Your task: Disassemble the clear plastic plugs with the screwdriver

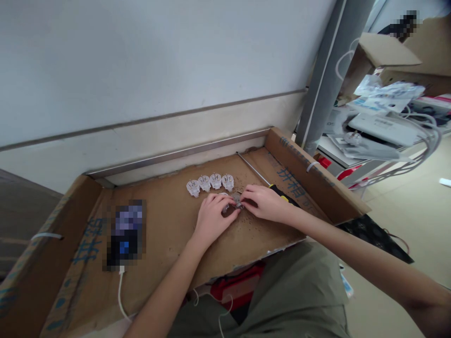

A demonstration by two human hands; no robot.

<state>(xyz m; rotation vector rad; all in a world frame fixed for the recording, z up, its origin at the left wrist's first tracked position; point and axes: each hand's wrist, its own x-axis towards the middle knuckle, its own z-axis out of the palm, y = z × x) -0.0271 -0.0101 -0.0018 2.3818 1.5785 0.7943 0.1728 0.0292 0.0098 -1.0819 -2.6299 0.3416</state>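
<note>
Near the middle of the cardboard work surface (169, 234), my left hand (213, 218) is closed, its fingertips pinching a small clear and greyish plug part (237, 200). My right hand (264, 203) meets it from the other side, thumb and finger pinched at the same part. Fingers cover much of it, so its exact shape is unclear. Just behind my left hand stands a row of several clear plugs (215, 180), metal pins up. A long screwdriver (280, 191) with a black and yellow handle lies beyond my right hand, partly hidden by it.
A phone-like device (125, 234), blurred out, lies at left with a white cable (120, 293). Cardboard walls (317, 180) edge the surface at both sides. Small dark specks lie around my hands. At right, a cluttered shelf (380, 131) holds boxes, bags and cables beside a grey post (322, 70).
</note>
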